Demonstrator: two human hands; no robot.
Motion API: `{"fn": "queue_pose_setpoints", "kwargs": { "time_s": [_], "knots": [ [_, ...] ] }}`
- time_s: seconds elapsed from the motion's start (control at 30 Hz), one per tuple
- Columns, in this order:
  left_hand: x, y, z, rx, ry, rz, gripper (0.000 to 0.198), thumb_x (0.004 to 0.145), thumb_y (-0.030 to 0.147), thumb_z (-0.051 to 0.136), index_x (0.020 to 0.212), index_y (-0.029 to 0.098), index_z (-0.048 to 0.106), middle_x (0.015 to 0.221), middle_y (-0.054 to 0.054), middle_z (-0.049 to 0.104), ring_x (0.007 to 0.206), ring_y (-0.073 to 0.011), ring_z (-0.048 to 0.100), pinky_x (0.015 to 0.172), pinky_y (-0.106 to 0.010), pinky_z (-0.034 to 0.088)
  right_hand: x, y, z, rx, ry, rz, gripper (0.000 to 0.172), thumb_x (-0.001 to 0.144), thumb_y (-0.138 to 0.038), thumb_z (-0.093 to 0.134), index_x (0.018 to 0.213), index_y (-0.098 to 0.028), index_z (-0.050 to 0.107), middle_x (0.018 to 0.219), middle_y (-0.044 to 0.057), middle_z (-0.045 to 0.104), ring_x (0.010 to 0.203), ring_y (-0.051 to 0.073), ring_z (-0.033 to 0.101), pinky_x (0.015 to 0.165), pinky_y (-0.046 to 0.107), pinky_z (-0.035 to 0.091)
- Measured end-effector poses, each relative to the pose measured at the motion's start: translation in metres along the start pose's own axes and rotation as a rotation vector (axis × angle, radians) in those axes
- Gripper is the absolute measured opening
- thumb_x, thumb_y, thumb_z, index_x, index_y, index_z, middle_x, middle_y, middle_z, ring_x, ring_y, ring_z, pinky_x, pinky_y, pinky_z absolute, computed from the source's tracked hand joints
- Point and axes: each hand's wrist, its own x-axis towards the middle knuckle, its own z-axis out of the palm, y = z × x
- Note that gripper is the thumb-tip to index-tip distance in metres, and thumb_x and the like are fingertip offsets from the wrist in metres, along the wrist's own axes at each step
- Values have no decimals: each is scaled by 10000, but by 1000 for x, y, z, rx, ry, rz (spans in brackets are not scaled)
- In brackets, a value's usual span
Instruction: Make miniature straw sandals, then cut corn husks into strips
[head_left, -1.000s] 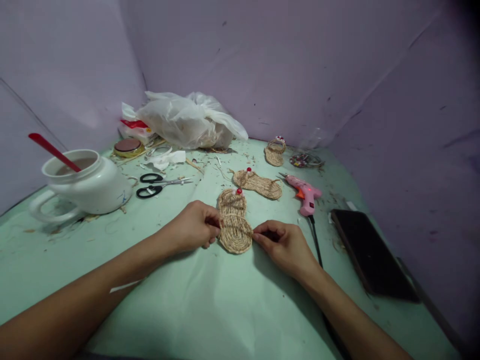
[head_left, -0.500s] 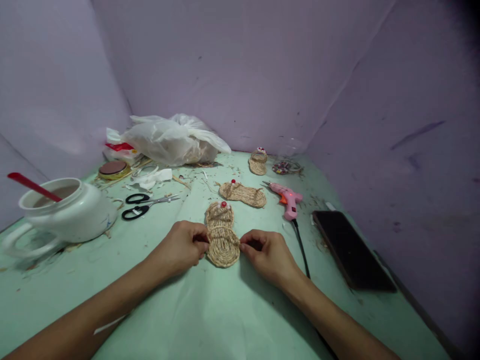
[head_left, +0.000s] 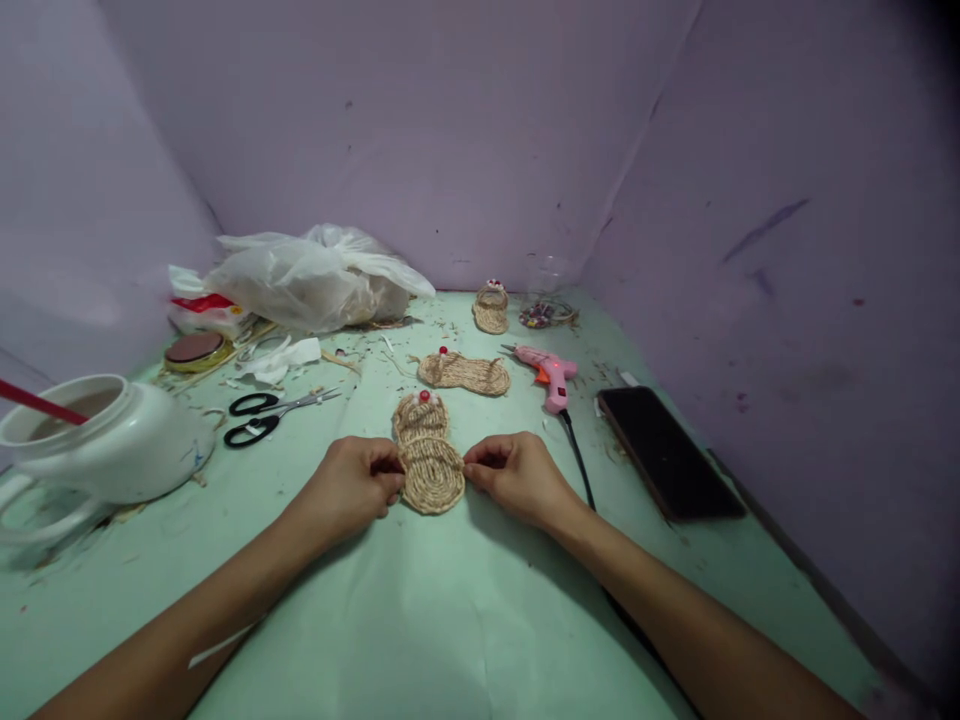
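Note:
A small sandal of coiled straw rope (head_left: 433, 482) lies on the green table in front of me, with a red bead and white beads at its far end. Thumb and fingers of my left hand (head_left: 358, 482) pinch its left edge at the middle. On the opposite edge, my right hand (head_left: 517, 476) pinches it the same way. A band of twisted rope crosses the sandal between the two hands. Just beyond lies a second straw sandal (head_left: 465, 374), turned sideways, also with a red bead. The pink glue gun (head_left: 551, 375) rests to its right, a small red light glowing.
Black-handled scissors (head_left: 259, 415) and a white mug (head_left: 142, 450) with a red stick stand left. A plastic bag (head_left: 315, 280), a round tin (head_left: 196, 350) and a finished small sandal (head_left: 491, 308) sit at the back. The phone (head_left: 667, 450) lies right, near the glue gun's cord (head_left: 577, 460).
The whole view has shifted, so things appear a little further left and higher. Both hands keep their pinch on the sandal's edges, which stays in place on the table.

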Motion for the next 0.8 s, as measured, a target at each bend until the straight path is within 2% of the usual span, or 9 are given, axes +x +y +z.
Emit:
{"fn": "queue_pose_setpoints", "kwargs": {
  "time_s": [0.2, 0.43, 0.6, 0.67, 0.8],
  "knots": [
    [-3, 4, -1, 25, -3, 40, 85, 604, 193, 493, 612, 142, 560, 482, 43, 467, 441, -95, 450, 447, -205, 353, -2, 1, 1, -17, -8, -88, 88, 648, -182, 547, 658, -152, 629, 591, 9, 620, 513, 100, 512, 462, 197, 373],
    [-2, 3, 0, 59, -7, 88, 110, 633, 181, 485, 639, 132, 583, 499, 39, 474, 451, -87, 441, 456, -196, 351, -5, -4, 1, -30, -24, -135, 64, 648, -153, 532, 645, -148, 595, 557, -14, 566, 483, 79, 449, 437, 185, 337],
    [-2, 4, 0, 79, -3, 102, 112, 628, 164, 475, 641, 133, 582, 487, 43, 470, 444, -86, 432, 459, -197, 343, -6, -2, -2, -1, -69, -199, 221, 709, -192, 533, 890, -141, 650, 579, -16, 569, 493, 88, 458, 463, 196, 358],
    [-2, 4, 0, 92, -4, 106, 107, 632, 160, 470, 625, 135, 575, 487, 41, 472, 450, -87, 436, 462, -195, 339, -6, -3, -4, -56, -73, -227, 241, 745, -232, 533, 930, -141, 657, 587, -5, 590, 500, 98, 477, 481, 206, 368],
    [-2, 3, 0, 103, -4, 114, 113, 638, 151, 464, 629, 140, 576, 489, 44, 475, 459, -88, 432, 470, -193, 333, -8, -7, -3, -272, -5, -390, 203, 789, -225, 507, 926, -162, 643, 668, 26, 640, 566, 118, 538, 571, 222, 395]
  ]
}}
